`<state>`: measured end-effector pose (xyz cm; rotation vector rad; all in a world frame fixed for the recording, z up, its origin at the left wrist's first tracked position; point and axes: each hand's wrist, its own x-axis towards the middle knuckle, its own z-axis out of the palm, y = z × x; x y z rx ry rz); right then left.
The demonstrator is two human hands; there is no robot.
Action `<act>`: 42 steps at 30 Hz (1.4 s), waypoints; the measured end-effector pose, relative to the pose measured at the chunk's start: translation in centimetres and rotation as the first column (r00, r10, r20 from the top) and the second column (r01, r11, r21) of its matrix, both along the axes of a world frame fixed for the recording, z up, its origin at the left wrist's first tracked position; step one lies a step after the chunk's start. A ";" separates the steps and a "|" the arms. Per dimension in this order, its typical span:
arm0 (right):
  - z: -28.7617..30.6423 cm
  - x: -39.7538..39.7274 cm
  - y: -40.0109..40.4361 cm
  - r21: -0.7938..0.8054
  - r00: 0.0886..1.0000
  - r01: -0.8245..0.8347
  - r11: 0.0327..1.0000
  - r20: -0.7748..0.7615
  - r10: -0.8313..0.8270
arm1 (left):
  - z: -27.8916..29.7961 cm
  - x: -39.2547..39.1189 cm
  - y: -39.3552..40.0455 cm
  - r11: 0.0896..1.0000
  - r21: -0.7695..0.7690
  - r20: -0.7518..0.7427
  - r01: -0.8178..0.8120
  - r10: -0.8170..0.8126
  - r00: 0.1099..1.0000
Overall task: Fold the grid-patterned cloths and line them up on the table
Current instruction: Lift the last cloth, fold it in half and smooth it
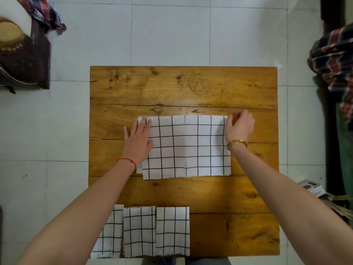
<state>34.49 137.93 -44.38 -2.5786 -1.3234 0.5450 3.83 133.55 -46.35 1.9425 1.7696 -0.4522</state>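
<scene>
A white cloth with a black grid (189,148) lies folded once in the middle of the wooden table (183,87). My left hand (138,139) rests flat on its left edge, fingers straight. At the cloth's far right corner, the curled fingers of my right hand (239,126) pinch the fabric. Three folded grid cloths lie side by side along the near edge: one at the left (110,232), partly under my left forearm, one in the middle (139,231) and one on the right (172,230).
The table stands on a pale tiled floor (172,35). Plaid fabric (333,60) hangs at the right, and a dark bag with more plaid cloth (26,54) lies at the far left. Boxes and papers (313,187) sit on the floor at the right.
</scene>
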 end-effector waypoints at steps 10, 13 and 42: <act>-3.5 -13.0 -1.7 -0.117 0.485 -0.869 0.481 -0.010 0.874 | -1.7 -0.2 0.4 0.995 0.093 -0.012 0.022 -0.021 1.000; -4.4 -14.9 -1.9 -0.146 0.477 -0.870 0.472 -0.004 0.879 | -2.0 -0.6 0.4 0.989 0.143 -0.019 0.036 -0.034 0.999; -3.9 -13.5 1.8 -0.002 0.775 -0.608 0.794 -0.222 0.592 | -1.0 -1.7 3.5 0.870 0.040 0.466 -0.491 0.418 0.779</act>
